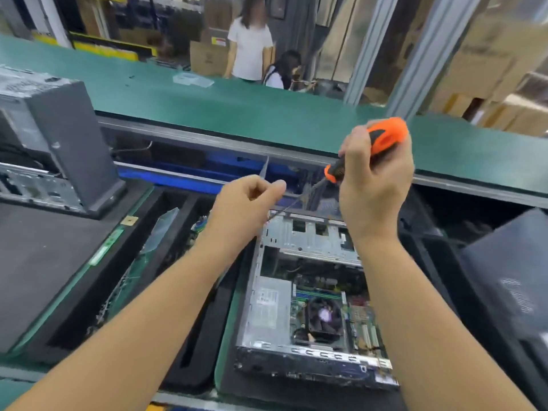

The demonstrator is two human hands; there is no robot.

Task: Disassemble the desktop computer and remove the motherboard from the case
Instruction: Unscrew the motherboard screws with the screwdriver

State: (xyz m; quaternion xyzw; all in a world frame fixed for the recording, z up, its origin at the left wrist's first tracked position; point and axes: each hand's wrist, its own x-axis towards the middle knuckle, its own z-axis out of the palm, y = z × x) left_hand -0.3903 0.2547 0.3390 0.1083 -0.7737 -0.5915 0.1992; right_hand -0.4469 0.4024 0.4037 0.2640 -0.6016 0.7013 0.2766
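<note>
Far over at 9 o'clock, another grey computer box (74, 137) sits on the bench, and it is not the one being worked on.

The left hand (246, 200) is up in the air with its fingers curled and its thumb and first finger tips close together. I cannot tell if a tiny screw or the tool's tip is between them.

The screwdriver (382, 140) slants. Its orange handle is up at 2 o'clock and its thin metal shaft (299, 200) runs down toward 8 o'clock. The tip ends just beside the left fingertips, over the far rim of the case (252, 292).

The case lies flat and open, straight down at 6 o'clock from both hands. Its long side runs from 12 to 6. Inside it, a silver power box (267, 312) is on the left. A dark fan (324, 317) is in the middle. The green motherboard (358, 321) is under and right of the fan, flat on the case floor and not out yet. A silver metal cage (308, 235) fills the far end.

The right hand (373, 188) is wrapped tight round the orange handle. It is the hand nearer the motherboard, which sits at 6 o'clock below it. I think the tool must swing down that way to reach the board's screws.
</note>
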